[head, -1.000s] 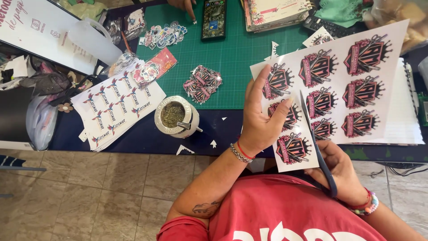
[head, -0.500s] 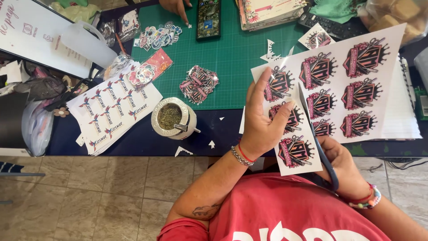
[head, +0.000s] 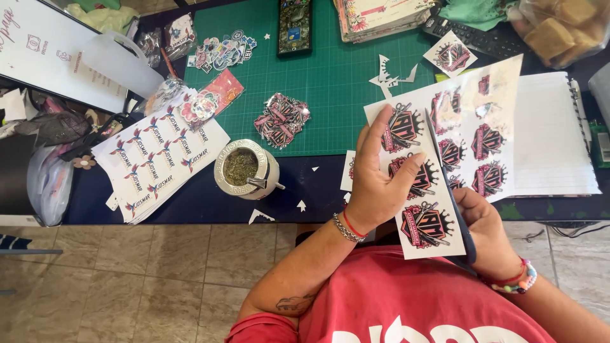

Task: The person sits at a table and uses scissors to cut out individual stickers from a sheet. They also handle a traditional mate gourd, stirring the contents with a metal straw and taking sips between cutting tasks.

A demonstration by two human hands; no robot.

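My left hand (head: 380,181) grips a glossy sheet of pink-and-black stickers (head: 470,133) by its left strip, thumb on top, fingers spread over the prints. My right hand (head: 486,232) holds dark scissors (head: 452,190) whose blades run up the sheet between the left column of stickers and the rest. The sheet hangs over the table's near edge, above my red shirt. A pile of cut-out stickers of the same kind (head: 281,119) lies on the green cutting mat (head: 337,76).
A metal cup of green herb with a straw (head: 244,169) stands near the table edge. A sheet of small bird stickers (head: 159,159) lies left. A white notepad (head: 549,146), a remote (head: 295,25), stacked notebooks (head: 381,16) and paper scraps (head: 391,70) lie around.
The scissors have cut further up the sheet, and the left strip with its stickers now stands more apart. The view has shifted slightly; both hands stay on the sheet.
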